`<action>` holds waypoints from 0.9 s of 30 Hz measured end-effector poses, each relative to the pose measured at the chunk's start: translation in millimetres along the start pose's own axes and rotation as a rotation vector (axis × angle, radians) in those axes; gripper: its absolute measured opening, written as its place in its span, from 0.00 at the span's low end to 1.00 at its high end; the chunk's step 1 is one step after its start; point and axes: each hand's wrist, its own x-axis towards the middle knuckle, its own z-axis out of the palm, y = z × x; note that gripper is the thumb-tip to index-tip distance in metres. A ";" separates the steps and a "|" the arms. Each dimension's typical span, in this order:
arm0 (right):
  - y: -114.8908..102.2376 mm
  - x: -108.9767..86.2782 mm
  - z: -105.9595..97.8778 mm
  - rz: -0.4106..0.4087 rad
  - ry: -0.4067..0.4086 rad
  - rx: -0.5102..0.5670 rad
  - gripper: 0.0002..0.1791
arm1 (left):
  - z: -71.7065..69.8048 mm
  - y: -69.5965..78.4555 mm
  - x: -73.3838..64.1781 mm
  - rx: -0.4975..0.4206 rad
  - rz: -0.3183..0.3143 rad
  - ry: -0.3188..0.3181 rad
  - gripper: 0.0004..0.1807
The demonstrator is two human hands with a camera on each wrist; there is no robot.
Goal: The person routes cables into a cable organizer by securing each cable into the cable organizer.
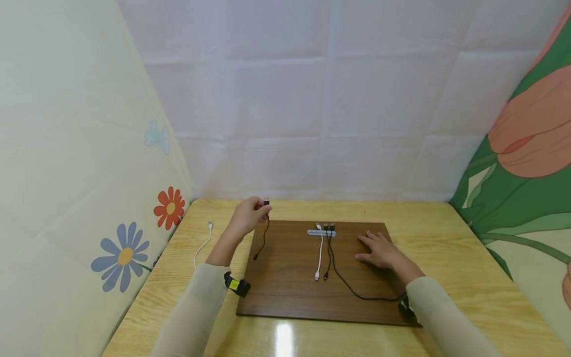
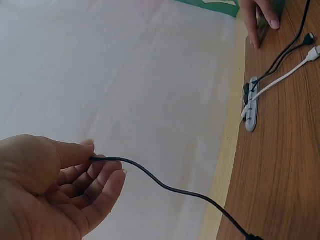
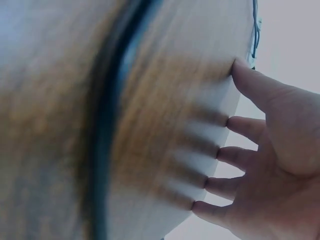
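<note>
My left hand [image 1: 251,215] pinches a short black USB cable [image 1: 264,240] just below its plug, over the back left of a brown wooden board [image 1: 285,287]. The metal end points up and the other end hangs down to the board. In the left wrist view the black cable [image 2: 170,188] runs from thumb and fingertips toward the board. Fingers spread, my right hand [image 1: 379,250] rests on the board's right part. Between the hands lies a grey cable holder strip [image 2: 252,117], with one white cable [image 1: 320,255] and two black cables [image 1: 329,253] set across it.
A white USB cable [image 1: 202,245] lies on the yellow wood-grain table [image 1: 178,297], left of the board. The longer black cable runs across the board to my right wrist. A pale cloth wall [image 1: 267,124] stands behind, with flower-printed sheets on both sides.
</note>
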 end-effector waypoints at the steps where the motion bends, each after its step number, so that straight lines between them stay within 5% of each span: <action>1: -0.4 0.4 -0.4 -0.001 0.000 0.001 0.43 | 1.3 0.7 -0.3 -0.008 0.008 0.004 0.11; 27: -21.1 6.5 -15.2 -0.047 0.011 0.072 0.35 | 32.7 16.0 -1.8 -0.054 0.117 -0.011 0.10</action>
